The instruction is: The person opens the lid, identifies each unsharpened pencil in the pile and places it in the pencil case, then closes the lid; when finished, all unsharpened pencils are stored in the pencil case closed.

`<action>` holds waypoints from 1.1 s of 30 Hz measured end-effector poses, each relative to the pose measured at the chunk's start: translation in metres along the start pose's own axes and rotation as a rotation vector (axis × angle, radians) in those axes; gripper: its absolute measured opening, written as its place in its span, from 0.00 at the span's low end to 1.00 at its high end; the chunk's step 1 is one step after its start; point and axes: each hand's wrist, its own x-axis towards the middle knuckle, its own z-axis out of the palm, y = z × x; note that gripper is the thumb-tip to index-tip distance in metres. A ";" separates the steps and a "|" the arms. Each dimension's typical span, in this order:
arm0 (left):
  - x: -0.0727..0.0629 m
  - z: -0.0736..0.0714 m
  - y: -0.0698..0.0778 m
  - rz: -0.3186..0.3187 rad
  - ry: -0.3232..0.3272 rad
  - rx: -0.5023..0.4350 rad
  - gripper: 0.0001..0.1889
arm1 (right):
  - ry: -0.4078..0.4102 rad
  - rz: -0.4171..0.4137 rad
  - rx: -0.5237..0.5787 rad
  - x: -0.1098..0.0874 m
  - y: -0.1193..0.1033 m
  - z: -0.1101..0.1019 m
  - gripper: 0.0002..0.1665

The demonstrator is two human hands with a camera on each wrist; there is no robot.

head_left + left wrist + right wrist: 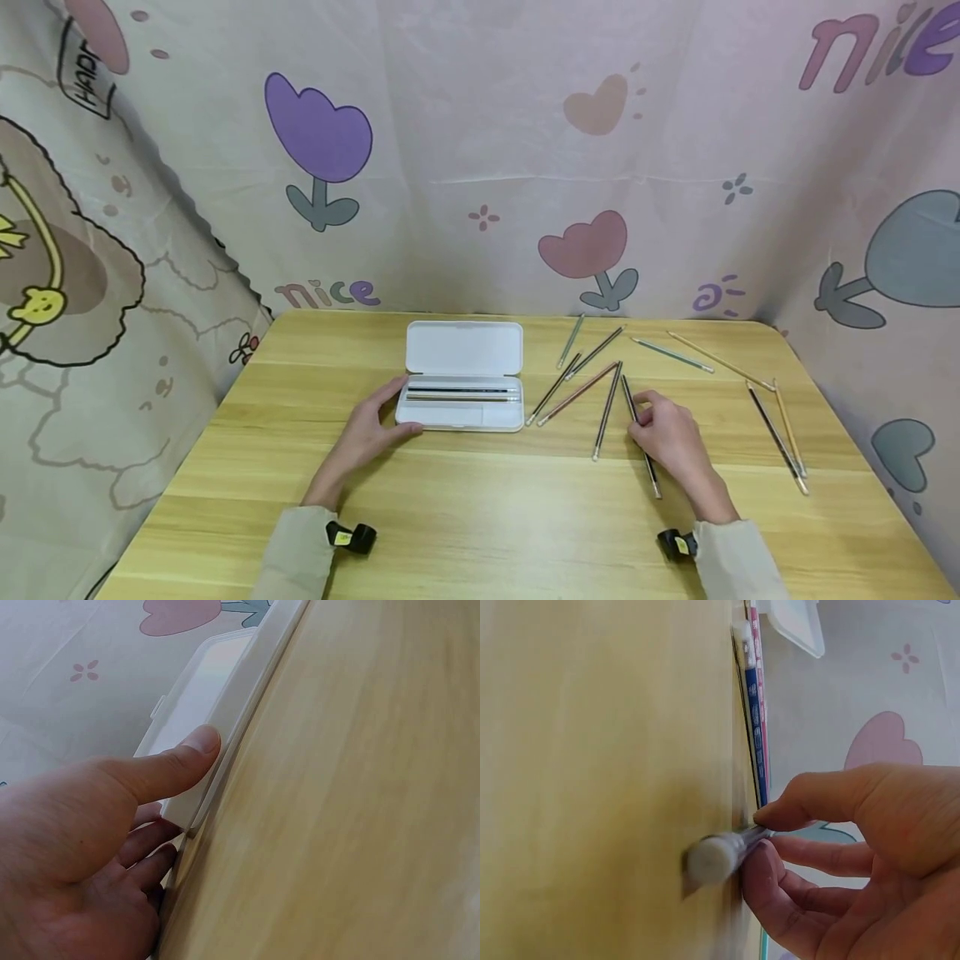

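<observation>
The left hand [367,431] grips the left end of a white case [465,350]; farther right, the right hand [671,433] pinches a dark pencil [650,468].

Wood-grain counter [487,517] filled lower middle of head frame. Pale printed cloth [465,100] hung behind and at sides: purple tulip [318,129] upper left, pink flower [585,246] right of centre, "nice" lettering [838,52] upper right, yellow animal head [39,306] left edge, grey-blue heart [903,455] lower right.

White case [241,697] is being held at one end by left hand [82,832], thumb [169,766] on long side; wood-grain tabletop [345,780] beneath, printed cloth [67,705] behind.
</observation>
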 end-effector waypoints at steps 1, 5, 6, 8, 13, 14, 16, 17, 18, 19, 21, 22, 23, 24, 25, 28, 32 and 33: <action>0.000 0.000 0.000 0.002 -0.001 0.001 0.49 | -0.001 0.005 0.003 0.000 0.000 -0.001 0.26; 0.000 -0.001 0.000 -0.004 -0.007 -0.003 0.49 | 0.006 0.015 0.038 0.000 0.002 -0.005 0.26; 0.000 -0.001 0.000 -0.001 -0.008 -0.001 0.49 | 0.015 0.012 0.046 0.000 0.002 -0.007 0.26; 0.000 -0.001 0.000 -0.004 -0.008 -0.005 0.49 | 0.037 0.000 0.064 0.000 0.002 -0.008 0.25; 0.000 -0.001 0.001 0.006 0.002 -0.007 0.49 | 0.078 -0.050 0.108 0.000 -0.002 -0.009 0.22; 0.001 -0.001 0.001 0.009 0.004 -0.005 0.48 | 0.079 -0.057 0.121 0.000 -0.003 -0.008 0.22; 0.001 -0.001 0.000 0.011 0.008 -0.002 0.48 | 0.077 -0.067 0.144 0.000 -0.006 -0.007 0.21; 0.001 0.000 0.000 0.010 0.008 0.000 0.48 | 0.075 -0.068 0.155 0.000 -0.007 -0.006 0.21; 0.001 0.000 0.000 0.011 0.008 0.004 0.48 | 0.073 -0.068 0.166 0.001 -0.008 -0.004 0.21; 0.000 -0.001 0.000 0.008 0.009 0.004 0.48 | 0.067 -0.066 0.182 0.001 -0.009 -0.003 0.22; 0.000 -0.001 0.000 0.002 0.008 0.009 0.48 | 0.055 -0.064 0.219 0.001 -0.012 0.000 0.21; 0.000 -0.001 0.000 0.003 0.006 0.012 0.48 | 0.056 -0.066 0.233 0.001 -0.013 0.001 0.20; 0.000 -0.002 0.000 0.004 0.003 0.015 0.48 | 0.060 -0.071 0.246 0.002 -0.015 0.003 0.19; 0.000 -0.002 0.000 0.000 0.001 0.013 0.48 | 0.065 -0.081 0.267 0.002 -0.016 0.005 0.18; 0.000 -0.002 0.000 -0.004 0.000 0.010 0.49 | 0.068 -0.092 0.288 0.002 -0.017 0.007 0.17; 0.000 -0.002 0.000 -0.011 -0.010 0.004 0.49 | 0.078 -0.134 0.342 0.002 -0.023 0.014 0.13; 0.001 -0.002 -0.001 -0.016 -0.015 0.007 0.50 | 0.031 -0.166 0.416 0.001 -0.034 0.021 0.12; 0.001 -0.002 -0.001 -0.015 -0.014 0.009 0.50 | 0.016 -0.172 0.425 0.001 -0.036 0.023 0.13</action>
